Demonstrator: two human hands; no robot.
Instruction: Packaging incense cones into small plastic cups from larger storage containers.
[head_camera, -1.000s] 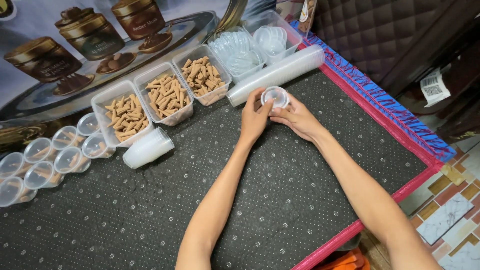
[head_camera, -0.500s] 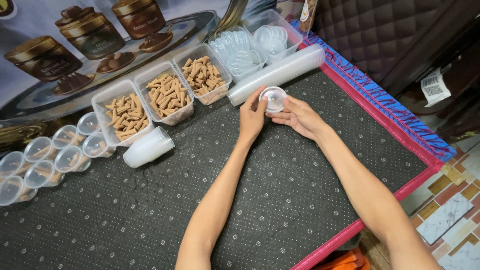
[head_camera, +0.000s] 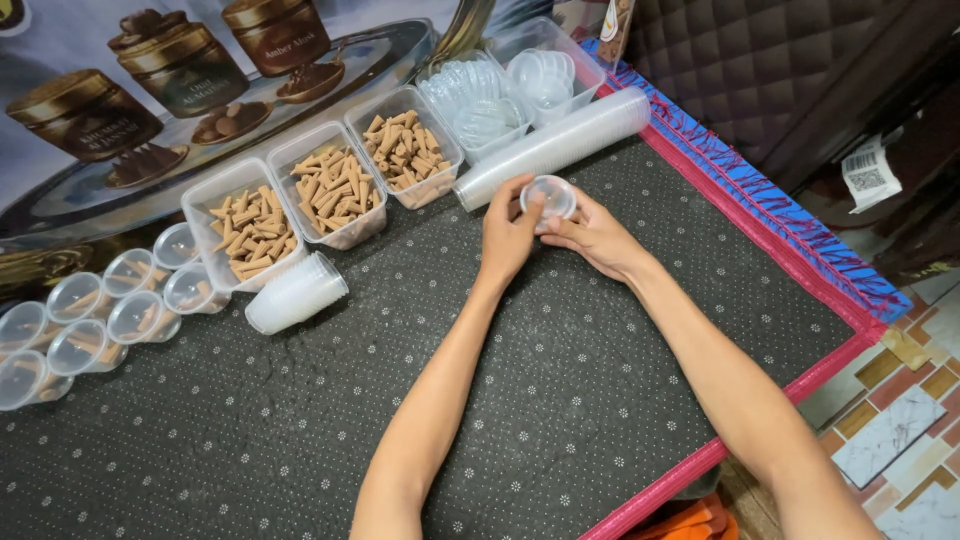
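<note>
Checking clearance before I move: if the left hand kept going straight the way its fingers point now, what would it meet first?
Beyond the small clear cup that the left hand and right hand hold, it would probably first meet the long sleeve of stacked clear cups lying on the mat, though depth is hard to judge.

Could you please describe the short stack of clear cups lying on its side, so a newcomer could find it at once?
Start at the three open tubs of brown cones along the dark dotted mat's far edge. Just in front of the leftmost tub lies the short stack of cups, tipped on its side. Unlike the lidded cups to its left, it is empty and nested.
</note>
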